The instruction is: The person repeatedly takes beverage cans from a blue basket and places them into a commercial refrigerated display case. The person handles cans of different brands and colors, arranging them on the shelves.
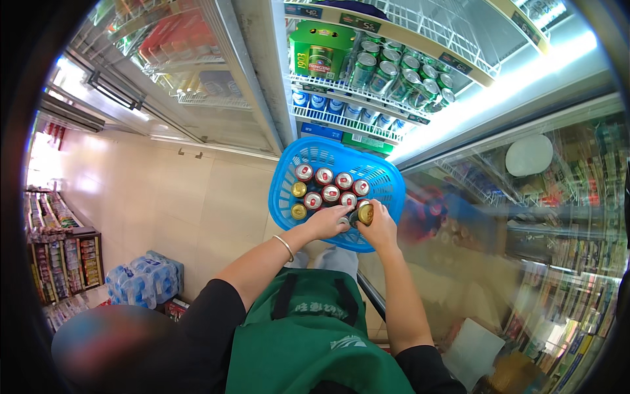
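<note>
A blue plastic basket (274,199) is in front of me, with several silver-topped drink cans (330,193) with red tabs standing upright in it. Two gold-topped cans (298,189) stand along its left side. My right hand (382,227) grips a dark can with a gold top (365,214), tilted at the near right of the basket. Beside it, my left hand (326,222) reaches over the near rim. Its fingers rest at a silver-topped can (343,224), largely covered by the hand, so its hold is unclear.
An upright fridge stands ahead, with green beer cans (389,71), a green carton (321,49) and blue-and-white cans (327,104) on wire shelves (344,120). Its glass door (467,226) hangs open at my right. Shrink-wrapped bottles (142,278) and a stocked rack (66,256) are at left.
</note>
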Tool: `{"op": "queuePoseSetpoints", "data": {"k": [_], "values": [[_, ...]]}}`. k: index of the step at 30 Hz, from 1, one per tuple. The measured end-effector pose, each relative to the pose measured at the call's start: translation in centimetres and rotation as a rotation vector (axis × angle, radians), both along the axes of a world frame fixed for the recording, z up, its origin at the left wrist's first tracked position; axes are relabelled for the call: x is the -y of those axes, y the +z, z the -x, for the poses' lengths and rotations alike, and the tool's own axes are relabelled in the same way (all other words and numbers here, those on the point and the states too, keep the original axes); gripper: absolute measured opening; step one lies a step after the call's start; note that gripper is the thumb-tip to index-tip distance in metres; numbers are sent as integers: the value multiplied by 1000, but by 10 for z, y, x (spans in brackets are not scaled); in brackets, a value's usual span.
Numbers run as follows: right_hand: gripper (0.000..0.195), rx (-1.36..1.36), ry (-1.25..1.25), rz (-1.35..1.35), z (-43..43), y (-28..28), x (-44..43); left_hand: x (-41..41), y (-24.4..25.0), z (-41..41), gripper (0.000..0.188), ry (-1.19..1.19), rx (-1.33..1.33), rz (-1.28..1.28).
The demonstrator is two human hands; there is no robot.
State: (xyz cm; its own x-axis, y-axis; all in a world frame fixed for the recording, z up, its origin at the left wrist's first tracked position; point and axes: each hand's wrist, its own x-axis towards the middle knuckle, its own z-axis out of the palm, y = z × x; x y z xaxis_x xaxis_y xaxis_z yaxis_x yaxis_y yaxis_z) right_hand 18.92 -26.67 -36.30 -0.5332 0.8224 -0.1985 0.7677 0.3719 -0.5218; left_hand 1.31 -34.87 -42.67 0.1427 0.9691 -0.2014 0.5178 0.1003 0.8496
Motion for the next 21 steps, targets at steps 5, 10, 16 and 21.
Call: {"op": "queuePoseSetpoints", "data": {"k": [5,10,16,21], "values": [[66,-26,-110,5,-26,-58,12,9,-26,-13,62,-96,-133,87],[63,183,-135,115,-26,-102,20,28,-58,-23,75,-154,-383,160],[57,359,-85,191,-13,-142,17,40,-65,-27,80,-166,-387,301],[39,415,-90,284,-5,-163,14,35,-67,-28,74,-72,-315,286]]}}
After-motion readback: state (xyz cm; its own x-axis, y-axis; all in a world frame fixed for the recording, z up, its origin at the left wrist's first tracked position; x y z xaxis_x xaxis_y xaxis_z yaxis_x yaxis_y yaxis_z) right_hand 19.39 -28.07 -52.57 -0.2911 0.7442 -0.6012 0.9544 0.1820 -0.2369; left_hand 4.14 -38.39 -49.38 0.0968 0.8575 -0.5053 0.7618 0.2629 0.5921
